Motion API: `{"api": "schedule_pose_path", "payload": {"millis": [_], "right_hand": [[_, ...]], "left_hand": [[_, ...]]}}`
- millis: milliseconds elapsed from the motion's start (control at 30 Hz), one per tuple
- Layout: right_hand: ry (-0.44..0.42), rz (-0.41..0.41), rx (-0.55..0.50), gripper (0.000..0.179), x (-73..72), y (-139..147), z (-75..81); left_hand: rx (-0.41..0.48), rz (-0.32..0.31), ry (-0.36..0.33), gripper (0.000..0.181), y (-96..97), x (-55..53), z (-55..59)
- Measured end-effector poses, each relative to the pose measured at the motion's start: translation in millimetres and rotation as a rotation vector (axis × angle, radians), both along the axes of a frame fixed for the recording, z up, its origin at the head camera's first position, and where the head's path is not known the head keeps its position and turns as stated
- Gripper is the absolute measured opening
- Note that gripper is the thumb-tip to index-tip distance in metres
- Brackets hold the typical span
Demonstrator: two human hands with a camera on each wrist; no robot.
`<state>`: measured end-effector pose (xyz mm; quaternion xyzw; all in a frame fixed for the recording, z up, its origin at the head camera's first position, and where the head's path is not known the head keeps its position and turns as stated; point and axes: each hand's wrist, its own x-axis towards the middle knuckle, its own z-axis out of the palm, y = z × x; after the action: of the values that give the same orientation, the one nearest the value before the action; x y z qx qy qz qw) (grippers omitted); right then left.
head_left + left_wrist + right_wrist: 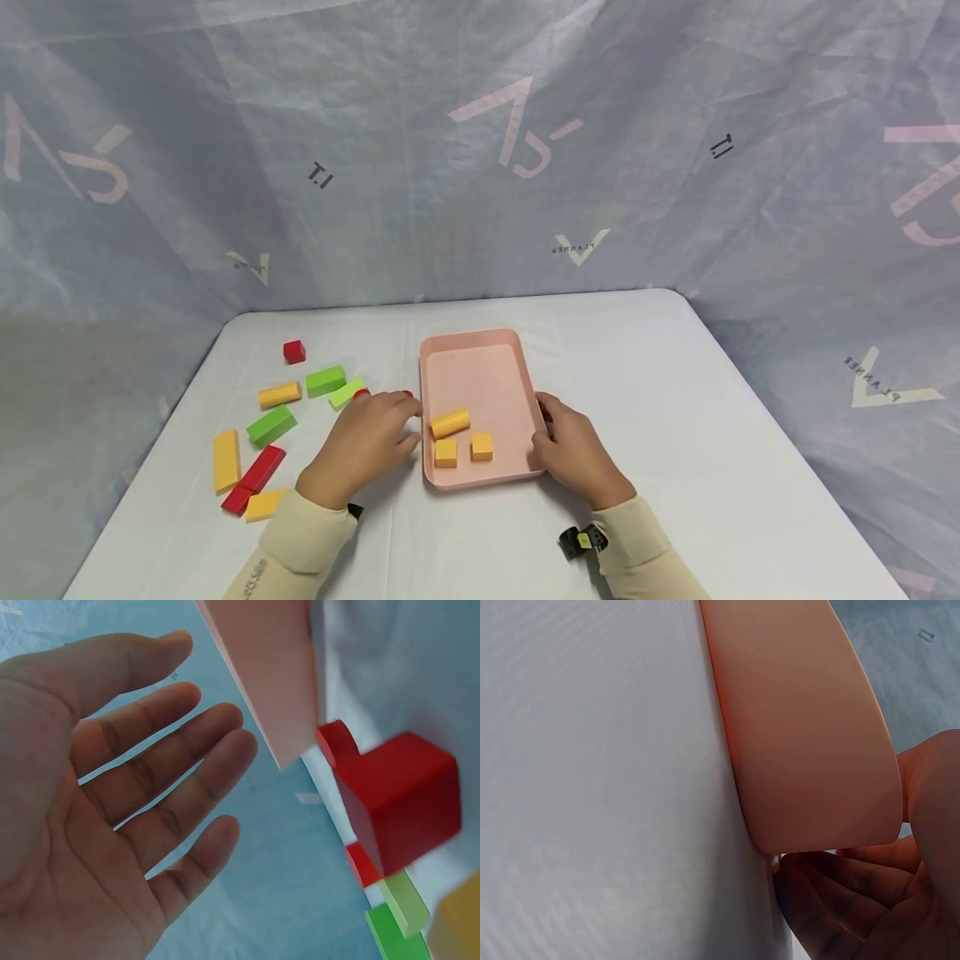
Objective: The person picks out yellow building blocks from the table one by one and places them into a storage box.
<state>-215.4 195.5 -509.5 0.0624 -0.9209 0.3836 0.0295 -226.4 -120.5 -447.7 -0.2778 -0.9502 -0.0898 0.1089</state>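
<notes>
- Standing on the white surface (712, 467), the pink tray (480, 375) is held at its right rim by the right grip (573, 452).
- Beside the left rim, the left grip (366, 442) is held with fingers relaxed.
- The surface's right edge is set well apart from the tray.
- Red pieces (361, 394) are partly hidden by the left grip.

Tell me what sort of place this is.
Probably a staged tabletop workspace, perhaps set up for recording: printed gray cloth hangs behind and beside a white table, which bears a pink tray and colored blocks.
</notes>
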Motion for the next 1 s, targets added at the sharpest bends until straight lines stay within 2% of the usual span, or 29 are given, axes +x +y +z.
{"api": "schedule_pose_path", "payload": {"millis": [300,567,767,1000], "right_hand": [[0.006,0.002,0.011,0.058,0.0,0,1.6],[0.012,0.011,0.0,0.058,1.0,0,0.8],[0.013,0.01,-0.002,0.059,0.6,0,0.5],[0.008,0.009,0.011,0.059,0.7,0,0.5]], "left_hand": [[0.0,0.035,0.008,0.025,-14.5,3.1,-1.0],[0.001,0.082,-0.056,0.028,-23.7,4.3,-3.7],[0.019,0.12,-0.056,0.028,-35.3,8.4,-7.9],[0.013,0.175,-0.101,0.029,-42.2,12.3,-8.5]]}}
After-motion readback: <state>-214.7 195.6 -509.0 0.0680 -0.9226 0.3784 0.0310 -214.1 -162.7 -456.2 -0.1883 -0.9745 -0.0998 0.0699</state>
